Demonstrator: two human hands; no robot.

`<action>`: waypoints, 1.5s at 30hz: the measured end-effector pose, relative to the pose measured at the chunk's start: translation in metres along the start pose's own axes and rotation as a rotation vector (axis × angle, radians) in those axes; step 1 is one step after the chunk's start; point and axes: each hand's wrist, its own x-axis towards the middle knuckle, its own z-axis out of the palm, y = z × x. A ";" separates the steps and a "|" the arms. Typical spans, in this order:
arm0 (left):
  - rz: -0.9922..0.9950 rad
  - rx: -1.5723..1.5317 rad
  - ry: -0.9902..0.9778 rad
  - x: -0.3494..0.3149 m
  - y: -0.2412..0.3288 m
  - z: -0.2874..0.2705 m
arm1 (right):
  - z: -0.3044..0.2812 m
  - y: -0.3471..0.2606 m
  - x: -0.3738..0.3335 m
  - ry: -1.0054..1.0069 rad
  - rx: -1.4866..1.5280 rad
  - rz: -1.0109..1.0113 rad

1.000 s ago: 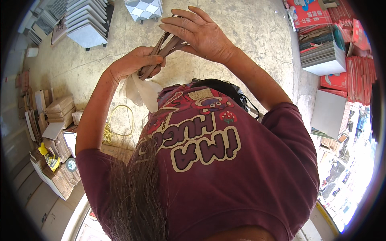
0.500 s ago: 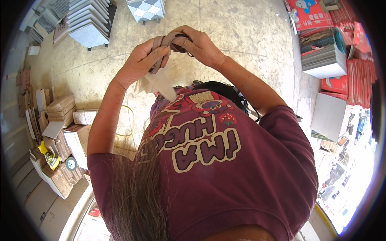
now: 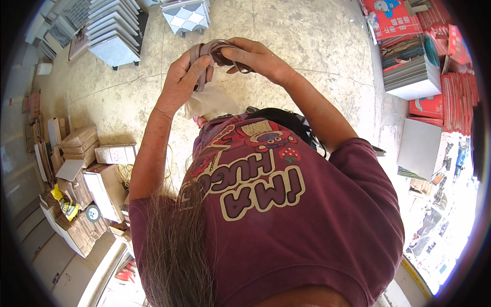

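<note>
A flat, grey-brown strap (image 3: 208, 50) is wound into loops and held out in front of my body. My left hand (image 3: 179, 82) pinches its left side, thumb on top. My right hand (image 3: 263, 62) grips the loops on the right, its thumb laid along them and its fingers partly hidden behind. Below the strap hangs a pale, thin piece of cloth or sheeting (image 3: 212, 102); whether it is joined to the strap I cannot tell.
Slanted tile panels stand on a display rack (image 3: 115, 48) at the far left, beside a stand of patterned tiles (image 3: 186, 18). Cardboard boxes (image 3: 79, 137) are piled on the left. Along the right are stacked grey tiles (image 3: 414, 77) and red cartons (image 3: 458, 105).
Both hands have shifted slightly right and nearer my body with the looped strap. The pale piece beneath has swung and spread to the right.
</note>
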 end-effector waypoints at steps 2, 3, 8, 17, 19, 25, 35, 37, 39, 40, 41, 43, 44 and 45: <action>-0.003 -0.037 0.010 0.000 0.000 0.000 | -0.002 -0.002 -0.002 -0.017 0.043 -0.026; -0.010 -0.039 0.014 0.000 0.002 0.000 | -0.004 -0.002 -0.004 -0.031 0.064 -0.035; 0.000 -0.071 0.055 0.001 0.009 0.004 | -0.003 0.000 -0.007 -0.054 0.124 -0.068; 0.105 0.295 0.149 0.004 -0.003 0.015 | 0.013 0.012 -0.009 0.167 0.106 -0.086; 0.101 0.381 0.171 0.002 -0.006 0.019 | 0.015 0.011 -0.010 0.234 0.075 -0.121; 0.150 0.480 0.290 0.003 -0.012 0.031 | 0.021 0.002 -0.008 0.339 -0.002 -0.155; 0.054 0.876 0.386 0.009 -0.020 0.043 | 0.033 0.003 -0.017 0.274 -0.285 -0.168; 0.104 0.888 0.370 0.008 -0.017 0.046 | 0.034 0.003 -0.018 0.243 -0.310 -0.172; 0.110 0.887 0.354 0.006 -0.012 0.051 | 0.036 0.003 -0.017 0.238 -0.318 -0.189; 0.091 0.883 0.348 0.004 -0.007 0.054 | 0.037 0.007 -0.014 0.251 -0.293 -0.187; 0.071 0.879 0.342 0.003 -0.003 0.056 | 0.036 0.014 -0.010 0.263 -0.267 -0.185; 0.037 0.891 0.293 0.002 0.004 0.057 | 0.036 0.018 -0.007 0.278 -0.212 -0.182; 0.020 0.897 0.269 0.001 0.006 0.058 | 0.037 0.017 -0.008 0.280 -0.182 -0.183; 0.002 0.886 0.270 0.001 0.006 0.059 | 0.038 0.016 -0.008 0.283 -0.153 -0.183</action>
